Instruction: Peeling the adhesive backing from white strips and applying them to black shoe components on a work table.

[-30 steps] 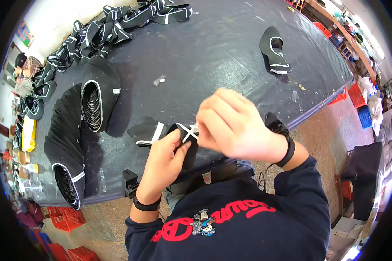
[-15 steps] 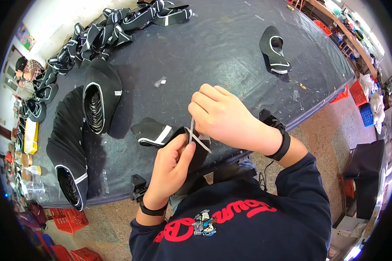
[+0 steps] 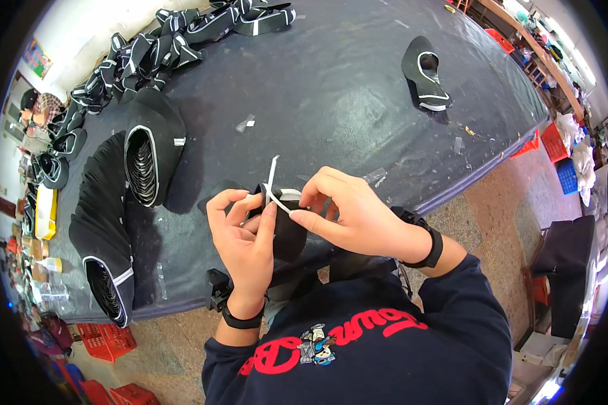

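A black fabric shoe upper (image 3: 289, 237) with white edging is held between both hands over the near table edge. My left hand (image 3: 244, 246) pinches its rim between thumb and fingers. From that pinch a narrow white strip (image 3: 273, 173) sticks up, its far end loose. My right hand (image 3: 350, 217) grips the rim on the other side, thumb and fingers closed on the white-edged border. Partly hidden behind my left hand, another black piece (image 3: 217, 193) lies on the table.
Nested stacks of black uppers (image 3: 101, 216) (image 3: 157, 121) stand at the left of the dark-covered table (image 3: 304, 101). A heap of uppers (image 3: 148, 57) lies at the far left, a single upper (image 3: 422, 71) at the far right. A person (image 3: 44, 108) sits beyond the left edge.
My right hand has come down and right, off the raised strip and onto the rim. The strip's loose end now points up freely. My left fingers have spread somewhat.
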`<action>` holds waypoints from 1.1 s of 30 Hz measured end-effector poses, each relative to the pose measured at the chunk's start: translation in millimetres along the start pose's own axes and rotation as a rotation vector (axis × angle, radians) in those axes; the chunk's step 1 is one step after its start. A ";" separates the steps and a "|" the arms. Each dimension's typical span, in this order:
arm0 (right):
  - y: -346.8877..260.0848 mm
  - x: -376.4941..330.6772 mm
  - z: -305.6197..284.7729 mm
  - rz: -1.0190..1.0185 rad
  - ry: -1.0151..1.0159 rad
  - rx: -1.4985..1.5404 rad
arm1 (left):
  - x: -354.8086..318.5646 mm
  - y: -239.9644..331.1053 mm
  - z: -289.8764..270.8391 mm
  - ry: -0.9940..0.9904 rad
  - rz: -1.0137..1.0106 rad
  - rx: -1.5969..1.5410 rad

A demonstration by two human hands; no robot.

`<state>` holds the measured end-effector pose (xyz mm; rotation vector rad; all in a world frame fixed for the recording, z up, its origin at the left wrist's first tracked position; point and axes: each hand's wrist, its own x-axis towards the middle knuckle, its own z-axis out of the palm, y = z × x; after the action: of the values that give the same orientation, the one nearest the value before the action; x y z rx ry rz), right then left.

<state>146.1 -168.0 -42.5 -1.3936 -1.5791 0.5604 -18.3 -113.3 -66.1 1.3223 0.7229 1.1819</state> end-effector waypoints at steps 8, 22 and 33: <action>3.5 3.8 -1.4 0.177 -0.216 0.250 | -1.6 0.8 2.4 -0.035 0.112 0.199; 24.6 17.4 -10.5 0.222 -0.053 0.412 | -1.1 -2.8 -0.9 -0.006 0.129 0.134; 19.3 20.7 -2.5 -0.304 0.059 0.049 | 5.4 1.2 -2.2 0.045 -0.041 -0.063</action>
<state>159.7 -144.2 -50.2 -1.0969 -1.6780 0.3691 -19.0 -107.7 -64.1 1.2272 0.7362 1.1948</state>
